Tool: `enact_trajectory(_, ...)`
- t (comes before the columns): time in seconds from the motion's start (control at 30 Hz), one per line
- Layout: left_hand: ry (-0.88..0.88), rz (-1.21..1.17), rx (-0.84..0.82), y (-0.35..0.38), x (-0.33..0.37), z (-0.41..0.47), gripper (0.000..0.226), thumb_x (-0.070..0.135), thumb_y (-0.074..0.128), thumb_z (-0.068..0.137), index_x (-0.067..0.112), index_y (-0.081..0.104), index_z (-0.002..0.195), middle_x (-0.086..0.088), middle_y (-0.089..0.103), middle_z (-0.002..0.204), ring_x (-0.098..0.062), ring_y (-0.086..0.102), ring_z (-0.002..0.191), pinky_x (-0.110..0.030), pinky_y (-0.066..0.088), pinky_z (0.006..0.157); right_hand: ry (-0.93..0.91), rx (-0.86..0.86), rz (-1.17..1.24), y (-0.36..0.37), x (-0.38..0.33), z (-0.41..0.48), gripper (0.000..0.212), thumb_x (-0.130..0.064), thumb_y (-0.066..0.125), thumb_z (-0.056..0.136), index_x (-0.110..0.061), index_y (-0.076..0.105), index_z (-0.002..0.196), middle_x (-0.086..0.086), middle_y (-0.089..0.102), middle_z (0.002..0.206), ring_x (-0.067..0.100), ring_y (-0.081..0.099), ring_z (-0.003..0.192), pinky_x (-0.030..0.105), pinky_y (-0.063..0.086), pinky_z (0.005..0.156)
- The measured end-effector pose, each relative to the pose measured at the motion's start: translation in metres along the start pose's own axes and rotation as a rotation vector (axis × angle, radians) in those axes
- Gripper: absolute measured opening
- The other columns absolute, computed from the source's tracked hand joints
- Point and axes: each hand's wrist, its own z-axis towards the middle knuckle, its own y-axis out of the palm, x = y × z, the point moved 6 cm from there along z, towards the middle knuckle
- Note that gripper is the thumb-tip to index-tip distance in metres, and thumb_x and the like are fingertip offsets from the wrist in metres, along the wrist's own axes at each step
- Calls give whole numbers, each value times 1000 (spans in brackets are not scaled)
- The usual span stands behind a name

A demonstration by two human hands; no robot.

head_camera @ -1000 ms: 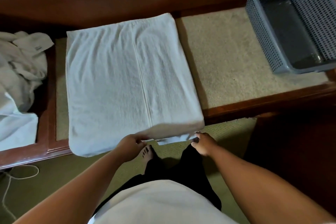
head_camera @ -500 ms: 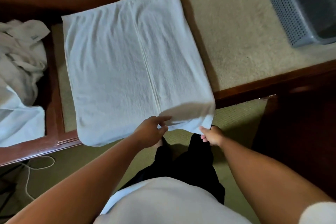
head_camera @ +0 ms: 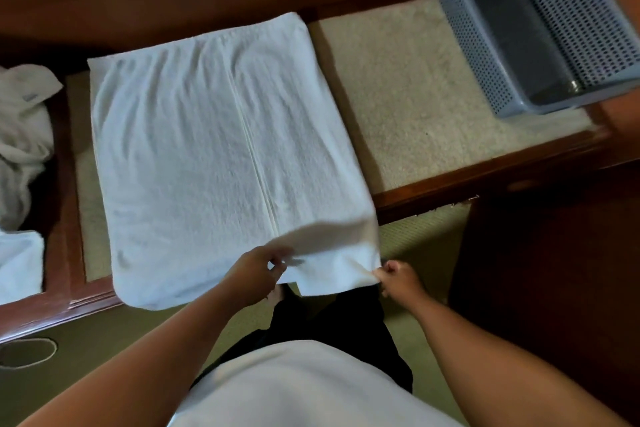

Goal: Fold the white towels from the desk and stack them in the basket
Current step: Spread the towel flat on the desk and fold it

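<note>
Fingers of the left hand pinch the near hem of the white towel, beside its centre seam. Fingers of the right hand pinch its near right corner, and the hem between them is raised a little. The towel lies spread on the counter, its long axis running straight away from the hands and its near end overhanging the front edge. The next fold probably goes forward. Open counter shows to the right, with the grey basket beyond it, nearer the right hand. Unfolded towels sit heaped at the left.

Towel lay on the desk, basket at its right, more towels at its left.
</note>
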Motion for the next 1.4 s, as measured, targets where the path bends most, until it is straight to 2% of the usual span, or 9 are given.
enact_trajectory(0.13,17,64,-39,14,6,4,23,29,60,98,32,67,120,10,63,111,-16,64,101,-15,44,78,-82,26,-55,-4,-5,-18,33,-25,68,93,-14,48,68,6,55,64,10,60,48,26,46,50)
enact_trajectory(0.23,57,134,-118,22,9,6,34,29,60,98,33,62,132,8,65,114,-12,60,110,-23,42,95,-112,101,-197,-6,-1,-35,39,-33,57,99,-18,43,66,2,52,63,28,63,66,39,43,61)
enact_trajectory(0.4,101,213,-187,26,7,11,35,30,60,97,37,61,131,9,65,114,-15,65,104,-17,43,85,-194,198,-513,0,-5,-60,40,-39,34,107,-8,59,102,17,64,104,38,61,99,39,42,74)
enact_trajectory(0.57,128,212,-187,18,3,2,38,28,57,96,36,58,133,31,54,96,-16,69,97,-24,52,85,-217,224,-643,7,-2,-72,43,-42,32,107,-10,60,107,13,62,110,35,61,101,38,40,73)
enact_trajectory(0.93,73,144,-51,-19,-45,-16,17,30,60,98,29,63,114,11,67,123,-11,60,109,-26,43,90,-97,215,-320,17,-7,-72,36,-24,47,100,-20,40,65,3,44,82,28,49,75,35,35,64)
enact_trajectory(1.03,74,115,-32,-20,-47,-18,33,30,60,98,27,62,130,14,66,109,-9,61,99,-23,44,84,-115,339,-229,22,-21,-80,39,-21,59,91,-15,38,59,6,44,79,27,46,65,35,29,55)
enact_trajectory(1.13,90,75,-39,-15,-40,-21,35,28,60,99,27,59,134,15,65,105,-5,64,84,-10,42,67,-69,413,-106,29,-32,-85,41,-17,70,82,-16,35,60,4,43,62,27,44,58,33,27,49)
enact_trajectory(1.3,80,39,-52,-11,-37,-24,36,26,61,99,27,57,135,13,64,107,-12,67,86,-4,43,59,63,499,286,43,-19,-91,25,-12,70,79,-18,46,75,5,67,68,31,69,66,40,54,62)
enact_trajectory(1.4,83,52,-68,-12,-36,-22,36,26,60,100,26,57,135,13,62,107,-5,65,79,-3,43,57,84,531,364,42,-15,-97,22,-13,69,82,-15,50,72,4,69,64,23,62,60,29,44,56)
